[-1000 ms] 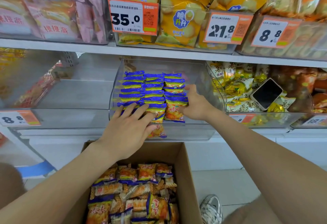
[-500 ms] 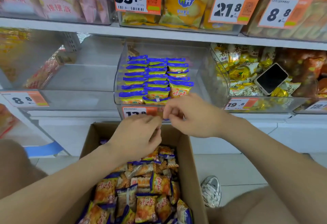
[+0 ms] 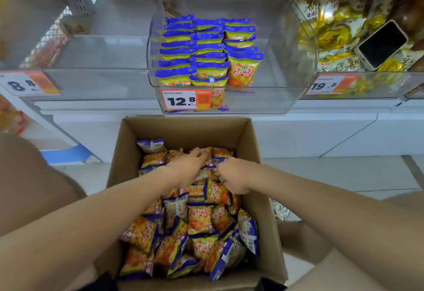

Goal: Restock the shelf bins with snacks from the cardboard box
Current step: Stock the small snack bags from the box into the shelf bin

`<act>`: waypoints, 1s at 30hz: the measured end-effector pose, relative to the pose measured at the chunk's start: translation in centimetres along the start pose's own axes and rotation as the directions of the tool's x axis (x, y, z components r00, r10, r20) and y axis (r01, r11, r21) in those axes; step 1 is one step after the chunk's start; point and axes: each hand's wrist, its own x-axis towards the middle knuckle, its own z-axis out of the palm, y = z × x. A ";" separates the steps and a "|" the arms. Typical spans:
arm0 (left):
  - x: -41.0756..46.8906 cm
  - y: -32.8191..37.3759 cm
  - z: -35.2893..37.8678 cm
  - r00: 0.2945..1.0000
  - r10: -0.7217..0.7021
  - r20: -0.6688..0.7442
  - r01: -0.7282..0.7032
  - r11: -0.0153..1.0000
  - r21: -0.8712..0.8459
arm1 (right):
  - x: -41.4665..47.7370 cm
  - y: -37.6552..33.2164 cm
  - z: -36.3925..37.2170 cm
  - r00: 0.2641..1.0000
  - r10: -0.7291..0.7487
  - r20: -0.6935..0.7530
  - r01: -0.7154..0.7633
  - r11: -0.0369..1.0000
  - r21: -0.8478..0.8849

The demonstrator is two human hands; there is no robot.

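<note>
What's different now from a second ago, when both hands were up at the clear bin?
Both hands came down from the clear bin into the cardboard box: the left hand lies on the loose snack packets at its far end, the right hand curls among them beside it; whether it grips one is unclear. The stacked rows in the bin, the 12.8 price tag and the phone look unchanged.

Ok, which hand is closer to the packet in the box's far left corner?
Left. The left hand sits just right of that packet; the right hand is farther right, beyond the left one.
</note>
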 end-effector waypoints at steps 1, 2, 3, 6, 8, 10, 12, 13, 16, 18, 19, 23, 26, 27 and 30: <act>0.1 -0.1 0.1 1.000 -0.008 -0.005 0.008 1.000 0.004 | 0.8 0.2 0.5 0.999 0.024 -0.022 -0.022 0.997 0.071; 0.1 -0.2 0.0 1.000 -0.018 -0.010 0.019 1.000 0.014 | 1.4 0.3 0.8 0.998 0.041 -0.046 -0.035 0.990 0.138; 0.1 -0.3 -0.2 1.000 -0.026 -0.017 0.027 0.999 0.023 | 2.0 0.5 1.2 0.997 0.055 -0.057 -0.042 0.980 0.194; 0.2 -0.9 0.0 0.999 -0.015 -0.045 0.014 1.000 -0.011 | 2.8 1.0 2.6 0.999 0.040 0.034 -0.050 0.938 0.343; 0.3 -1.3 0.3 0.999 0.001 -0.045 -0.004 0.997 -0.082 | 2.8 1.0 3.5 0.996 0.024 0.090 -0.054 0.934 0.353; 0.5 -1.7 0.6 0.999 0.002 -0.052 -0.008 0.992 -0.124 | 2.7 0.8 4.1 0.995 0.043 0.094 -0.070 0.946 0.316; 0.4 -1.8 0.7 0.997 -0.021 -0.069 0.011 0.991 -0.134 | 2.5 0.3 4.5 0.995 0.066 0.070 -0.082 0.961 0.264; 0.4 -1.7 0.7 0.997 -0.038 -0.073 0.027 0.990 -0.141 | 2.5 0.1 4.5 0.995 0.076 0.058 -0.087 0.968 0.236; 0.5 -1.5 0.5 0.995 -0.092 -0.034 0.088 0.990 -0.110 | 2.7 -0.3 4.3 0.993 0.085 0.085 -0.103 0.969 0.226; 0.6 -1.5 -0.1 0.995 -0.094 0.010 0.095 0.995 -0.044 | 2.8 -0.4 4.1 0.990 0.073 0.119 -0.101 0.964 0.245; 0.4 -1.4 -0.5 0.994 -0.106 0.026 0.107 0.994 -0.025 | 2.8 -0.3 3.9 0.989 0.069 0.127 -0.102 0.958 0.269; -0.3 -1.3 -2.2 0.990 -0.135 0.049 0.139 0.987 -0.084 | 1.7 0.1 2.3 0.995 0.069 0.067 -0.090 0.906 0.414; -1.7 -1.1 -4.4 0.988 -0.152 0.038 0.156 0.949 -0.275 | 0.4 0.1 0.1 0.993 0.116 -0.033 -0.083 0.858 0.508; -2.2 -1.1 -5.1 0.986 -0.163 0.022 0.162 0.935 -0.315 | -0.2 0.1 -0.7 0.986 0.153 -0.069 -0.089 0.824 0.560; -4.1 -0.9 -7.7 0.977 -0.212 0.000 0.190 0.872 -0.451 | -2.0 0.1 -3.3 0.927 0.329 -0.179 -0.117 0.707 0.697</act>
